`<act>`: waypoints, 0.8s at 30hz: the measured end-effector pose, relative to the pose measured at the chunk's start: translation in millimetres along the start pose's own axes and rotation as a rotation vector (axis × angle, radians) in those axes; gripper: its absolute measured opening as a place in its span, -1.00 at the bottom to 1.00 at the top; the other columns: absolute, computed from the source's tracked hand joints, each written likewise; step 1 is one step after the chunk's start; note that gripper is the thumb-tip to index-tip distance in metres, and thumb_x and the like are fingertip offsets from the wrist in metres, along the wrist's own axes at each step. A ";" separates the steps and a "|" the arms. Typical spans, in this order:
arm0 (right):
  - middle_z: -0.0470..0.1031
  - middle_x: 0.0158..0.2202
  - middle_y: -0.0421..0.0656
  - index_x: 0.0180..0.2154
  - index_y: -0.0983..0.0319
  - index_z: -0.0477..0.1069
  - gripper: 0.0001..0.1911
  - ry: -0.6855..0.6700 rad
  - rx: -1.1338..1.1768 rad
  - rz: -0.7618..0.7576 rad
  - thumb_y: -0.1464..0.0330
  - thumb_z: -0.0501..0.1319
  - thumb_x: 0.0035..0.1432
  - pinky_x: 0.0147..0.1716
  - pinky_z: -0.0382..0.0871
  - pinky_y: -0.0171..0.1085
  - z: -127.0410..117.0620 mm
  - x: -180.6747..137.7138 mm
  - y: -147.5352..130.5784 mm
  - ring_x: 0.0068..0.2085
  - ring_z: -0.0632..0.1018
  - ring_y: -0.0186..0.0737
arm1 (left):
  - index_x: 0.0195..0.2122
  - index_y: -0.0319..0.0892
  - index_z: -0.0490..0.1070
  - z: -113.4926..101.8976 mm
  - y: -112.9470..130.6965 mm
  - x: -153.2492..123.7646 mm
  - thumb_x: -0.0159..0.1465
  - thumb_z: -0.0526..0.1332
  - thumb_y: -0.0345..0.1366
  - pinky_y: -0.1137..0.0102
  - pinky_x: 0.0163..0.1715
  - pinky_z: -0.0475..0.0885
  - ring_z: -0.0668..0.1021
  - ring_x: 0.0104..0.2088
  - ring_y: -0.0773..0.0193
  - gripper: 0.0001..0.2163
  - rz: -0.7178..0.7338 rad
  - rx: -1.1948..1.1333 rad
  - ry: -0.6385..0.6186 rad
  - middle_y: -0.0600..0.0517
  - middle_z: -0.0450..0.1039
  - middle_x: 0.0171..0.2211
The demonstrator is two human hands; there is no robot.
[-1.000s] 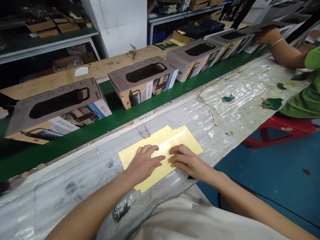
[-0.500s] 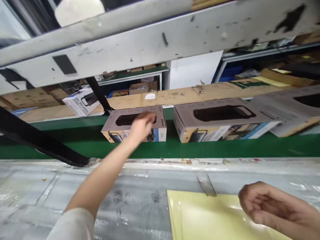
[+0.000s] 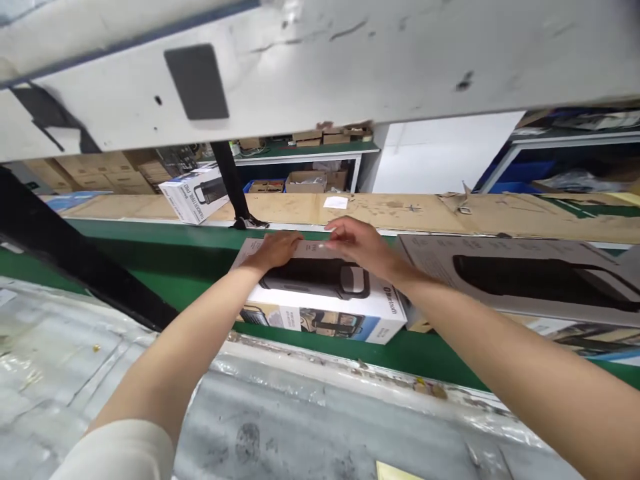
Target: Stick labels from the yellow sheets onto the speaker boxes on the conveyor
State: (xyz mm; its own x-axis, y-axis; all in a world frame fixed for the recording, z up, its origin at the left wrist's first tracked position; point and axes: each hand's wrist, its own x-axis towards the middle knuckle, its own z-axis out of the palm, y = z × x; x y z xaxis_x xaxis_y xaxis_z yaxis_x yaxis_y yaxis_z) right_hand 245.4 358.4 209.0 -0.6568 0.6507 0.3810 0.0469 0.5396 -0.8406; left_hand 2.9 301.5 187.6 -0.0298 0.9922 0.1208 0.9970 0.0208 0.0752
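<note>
A printed carton box lies on the green conveyor surface, with a black handled device pictured on its top and "Bluetooth" lettering at its right end. My left hand rests on the rear left of its top, fingers bent together against the far edge. Over the far edge, just right of that, my right hand has its thumb and fingertips drawn together. A tiny pale spot shows at those fingertips; I cannot make out what it is. A second printed box stands close on the right, partly covered by my right forearm.
A white beam crosses above. Black posts stand left. Behind the green strip runs a cardboard-covered ledge bearing a tilted white box. In front is a plastic-covered bench with a yellow sheet's corner.
My right hand has moved from above the yellow sheets to the far edge of the box. The left hand has settled on the box's rear left. The view has shifted closer.
</note>
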 end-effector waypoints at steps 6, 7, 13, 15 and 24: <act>0.46 -0.46 -0.32 -0.20 0.16 0.41 -0.68 -0.053 -0.061 0.015 0.30 0.40 -0.02 -0.29 0.40 -0.24 40.3 74.2 40.1 -0.38 0.51 -0.22 | 0.08 -0.12 0.48 -1.5 2.5 -10.0 0.53 -0.09 -0.26 0.13 0.13 0.38 0.54 0.16 0.01 -0.65 -0.015 -0.031 0.042 -0.11 0.57 0.11; 0.46 -0.46 -0.32 -0.19 0.16 0.40 -0.68 -0.061 -0.074 0.020 0.32 0.40 -0.02 -0.31 0.39 -0.26 43.6 77.4 43.4 -0.38 0.50 -0.23 | 0.08 -0.13 0.48 -1.6 2.4 -10.7 0.53 -0.09 -0.27 0.14 0.13 0.38 0.54 0.16 0.02 -0.65 -0.012 -0.032 0.045 -0.12 0.57 0.11; 0.51 -0.38 -0.26 -0.12 0.17 0.41 -0.65 -0.089 -0.214 0.065 0.40 0.36 0.01 -0.33 0.40 -0.26 55.7 86.8 51.7 -0.38 0.52 -0.21 | 0.03 -0.18 0.48 -2.9 -0.4 -13.2 0.53 -0.09 -0.30 0.14 0.10 0.39 0.54 0.15 0.00 -0.66 -0.016 -0.028 0.046 -0.16 0.57 0.08; 0.56 -0.26 -0.15 -0.06 0.19 0.41 -0.63 -0.062 -0.294 0.076 0.42 0.33 0.04 -0.28 0.43 -0.19 57.0 85.8 49.7 -0.31 0.55 -0.14 | 0.01 -0.18 0.49 -3.3 -1.9 -13.6 0.52 -0.08 -0.31 0.14 0.10 0.39 0.55 0.14 0.00 -0.67 -0.022 -0.027 0.048 -0.15 0.57 0.07; 0.62 0.07 0.06 0.29 0.18 0.28 -0.50 -0.210 -0.596 0.056 0.37 0.19 0.35 0.15 0.36 0.07 68.3 55.4 14.4 0.12 0.58 0.15 | 0.19 -0.18 0.40 -8.8 -5.8 -19.2 0.53 -0.08 -0.28 0.15 0.16 0.36 0.55 0.17 0.00 -0.64 -0.069 -0.004 0.046 -0.15 0.57 0.11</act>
State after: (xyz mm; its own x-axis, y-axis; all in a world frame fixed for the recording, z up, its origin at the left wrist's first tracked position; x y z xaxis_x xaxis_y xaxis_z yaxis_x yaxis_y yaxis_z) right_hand 158.2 365.8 191.7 -0.7722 0.6005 0.2078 0.4567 0.7518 -0.4755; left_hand -3.0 281.2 193.5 -0.1020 0.9818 0.1605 0.9921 0.0885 0.0891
